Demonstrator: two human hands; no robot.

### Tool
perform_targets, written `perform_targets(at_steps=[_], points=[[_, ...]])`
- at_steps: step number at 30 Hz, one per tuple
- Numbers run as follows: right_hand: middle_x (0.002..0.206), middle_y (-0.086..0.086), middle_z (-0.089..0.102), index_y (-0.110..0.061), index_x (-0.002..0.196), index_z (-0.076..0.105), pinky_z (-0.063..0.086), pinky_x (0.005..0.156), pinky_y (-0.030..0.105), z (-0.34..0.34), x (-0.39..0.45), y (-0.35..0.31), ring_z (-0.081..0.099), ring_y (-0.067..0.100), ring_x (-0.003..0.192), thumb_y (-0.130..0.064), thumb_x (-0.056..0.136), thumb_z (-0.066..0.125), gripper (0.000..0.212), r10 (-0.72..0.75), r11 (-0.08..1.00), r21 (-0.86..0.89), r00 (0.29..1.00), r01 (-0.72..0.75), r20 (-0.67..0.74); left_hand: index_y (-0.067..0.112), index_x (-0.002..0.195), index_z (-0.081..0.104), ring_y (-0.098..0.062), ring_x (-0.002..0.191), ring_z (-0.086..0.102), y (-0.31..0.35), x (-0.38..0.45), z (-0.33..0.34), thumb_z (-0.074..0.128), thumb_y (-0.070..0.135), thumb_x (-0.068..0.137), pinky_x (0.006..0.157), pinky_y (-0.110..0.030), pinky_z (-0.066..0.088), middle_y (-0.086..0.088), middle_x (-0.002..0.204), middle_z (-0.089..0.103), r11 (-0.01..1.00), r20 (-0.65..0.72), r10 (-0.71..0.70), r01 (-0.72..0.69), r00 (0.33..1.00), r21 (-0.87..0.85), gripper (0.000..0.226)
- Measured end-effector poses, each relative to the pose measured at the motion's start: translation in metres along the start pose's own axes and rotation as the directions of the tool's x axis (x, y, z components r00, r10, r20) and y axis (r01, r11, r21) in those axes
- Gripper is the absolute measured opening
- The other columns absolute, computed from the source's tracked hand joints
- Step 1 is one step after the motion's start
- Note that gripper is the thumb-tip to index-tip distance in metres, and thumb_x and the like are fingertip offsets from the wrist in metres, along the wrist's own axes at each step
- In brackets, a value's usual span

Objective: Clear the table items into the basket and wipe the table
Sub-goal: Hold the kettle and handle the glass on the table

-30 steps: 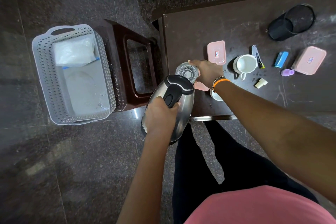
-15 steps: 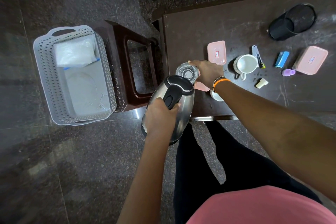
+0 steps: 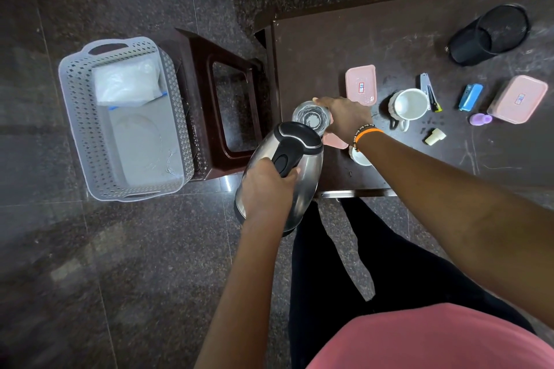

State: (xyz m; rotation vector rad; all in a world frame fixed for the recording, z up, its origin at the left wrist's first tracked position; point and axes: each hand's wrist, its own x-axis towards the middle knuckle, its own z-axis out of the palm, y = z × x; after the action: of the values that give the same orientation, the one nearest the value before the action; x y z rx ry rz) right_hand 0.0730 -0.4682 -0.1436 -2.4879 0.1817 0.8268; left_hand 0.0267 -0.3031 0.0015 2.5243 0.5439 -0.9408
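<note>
My left hand (image 3: 268,187) grips the black handle of a steel kettle (image 3: 302,159), held just off the table's near left corner. My right hand (image 3: 344,117) is closed around a clear glass (image 3: 310,117) at the left edge of the dark table (image 3: 344,48). A grey perforated basket (image 3: 87,129) stands on the floor to the left and holds a white plastic bag (image 3: 126,82). On the table lie two pink lidded boxes (image 3: 360,84) (image 3: 517,98), a white mug (image 3: 409,105), a small white cup (image 3: 361,157) and a blue lighter (image 3: 470,97).
A dark wooden stool (image 3: 221,105) stands between basket and table. A black mesh holder (image 3: 491,33) lies on its side at the table's far right. A nail clipper (image 3: 427,88), a purple cap (image 3: 479,119) and a cream stopper (image 3: 434,137) lie among the items. My legs are below the table edge.
</note>
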Motion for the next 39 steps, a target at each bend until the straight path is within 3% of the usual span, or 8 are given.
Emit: perform_targets(at_steps=[17, 39], points=[[0.126, 0.009, 0.061, -0.029, 0.135, 0.044, 0.049, 0.089, 0.045, 0.0011, 0.0001, 0.0004, 0.059, 0.034, 0.113, -0.032, 0.085, 0.058, 0.052, -0.008, 1.000, -0.015, 1.000, 0.008, -0.009, 0.006, 0.095, 0.057, -0.032, 0.089, 0.061, 0.0024, -0.0042, 0.0029, 0.065, 0.040, 0.081, 0.074, -0.039, 0.052, -0.011, 0.096, 0.065, 1.000, -0.003, -0.012, 0.012, 1.000, -0.018, 0.037], [0.130, 0.008, 0.060, -0.029, 0.134, 0.045, 0.048, 0.091, 0.046, -0.0001, -0.0020, 0.0003, 0.058, 0.033, 0.116, -0.035, 0.086, 0.057, 0.050, -0.019, 1.000, -0.011, 1.000, 0.019, -0.013, 0.004, 0.096, 0.057, -0.036, 0.094, 0.061, 0.0099, -0.0052, -0.0033, 0.065, 0.038, 0.082, 0.081, -0.044, 0.054, -0.016, 0.101, 0.066, 1.000, 0.002, 0.002, -0.002, 1.000, -0.016, 0.038]])
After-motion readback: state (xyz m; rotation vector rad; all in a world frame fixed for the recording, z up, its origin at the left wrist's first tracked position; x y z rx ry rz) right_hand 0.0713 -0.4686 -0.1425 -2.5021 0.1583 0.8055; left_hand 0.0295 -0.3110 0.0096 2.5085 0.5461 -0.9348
